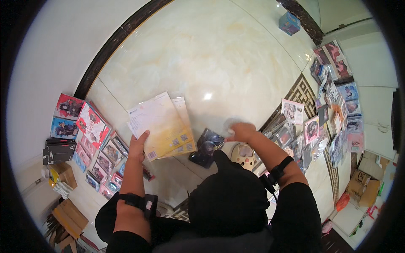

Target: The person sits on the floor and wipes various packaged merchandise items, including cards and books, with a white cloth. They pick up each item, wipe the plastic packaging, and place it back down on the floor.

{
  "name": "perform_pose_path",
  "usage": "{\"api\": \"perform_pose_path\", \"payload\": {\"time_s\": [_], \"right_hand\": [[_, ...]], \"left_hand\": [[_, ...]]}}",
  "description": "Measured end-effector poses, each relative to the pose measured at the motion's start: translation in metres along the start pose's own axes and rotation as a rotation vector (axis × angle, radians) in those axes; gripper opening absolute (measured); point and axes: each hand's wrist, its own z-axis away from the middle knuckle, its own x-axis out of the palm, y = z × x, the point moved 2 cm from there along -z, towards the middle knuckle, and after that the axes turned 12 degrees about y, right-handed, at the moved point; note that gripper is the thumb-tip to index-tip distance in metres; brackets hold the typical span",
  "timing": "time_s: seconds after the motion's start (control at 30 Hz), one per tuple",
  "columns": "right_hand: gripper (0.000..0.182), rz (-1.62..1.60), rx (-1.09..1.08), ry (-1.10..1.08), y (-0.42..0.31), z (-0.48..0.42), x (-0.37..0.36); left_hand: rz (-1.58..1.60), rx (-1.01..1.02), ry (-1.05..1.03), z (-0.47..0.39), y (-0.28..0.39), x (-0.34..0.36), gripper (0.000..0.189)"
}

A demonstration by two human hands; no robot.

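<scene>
My left hand [139, 145] grips the lower left edge of flat paper sheets in clear plastic sleeves [161, 123], thumb on top. The front sheet is white fading to yellow, with small text and several printed codes. Another sleeved sheet [183, 110] shows behind it to the right. My right hand [242, 132] is blurred, its fingertips by the right edge of a dark illustrated packet [206, 148]; whether they hold it I cannot tell. Just below that hand, a yellow slipper with a face [243, 155] is partly covered by my dark clothing.
Illustrated packets and cards lie at left [102, 164] and right [292, 139] on the tiled floor [202, 63]. A blue box [289, 23] stands at the far right by the dark skirting. Cardboard boxes sit lower left [70, 218] and lower right [359, 186].
</scene>
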Motion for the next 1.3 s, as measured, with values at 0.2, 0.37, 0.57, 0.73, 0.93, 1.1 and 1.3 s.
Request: {"api": "perform_pose_path", "payload": {"time_s": [0.2, 0.37, 0.57, 0.73, 0.93, 1.1, 1.3], "right_hand": [[0.063, -0.689, -0.018, 0.081, -0.058, -0.053, -0.051], [0.06, -1.295, 0.141, -0.404, -0.087, -0.06, -0.063], [0.055, -1.381, 0.257, -0.43, -0.048, -0.09, -0.047], [0.038, -1.617, 0.33, 0.069, -0.015, -0.15, -0.116], [0.032, -1.991, 0.255, 0.277, 0.027, -0.274, -0.201], [0.035, -1.696, 0.696, 0.618, 0.014, -0.263, -0.216], [0.038, -1.007, 0.4, 0.449, 0.083, -0.176, -0.184]], "left_hand": [[-0.072, 0.097, -0.108, 0.036, 0.048, 0.039, 0.044], [-0.063, -0.119, -0.222, 0.058, 0.049, 0.082, 0.047], [0.359, -0.301, -0.304, 0.059, 0.032, 0.117, 0.056], [0.135, -0.248, -0.108, 0.061, 0.005, 0.105, 0.047], [0.101, -0.37, -0.041, 0.065, -0.033, 0.096, 0.045], [-0.632, 0.013, -0.067, 0.067, -0.067, 0.105, 0.047], [-1.359, 0.545, -0.138, 0.096, -0.081, 0.143, 0.075]]}}
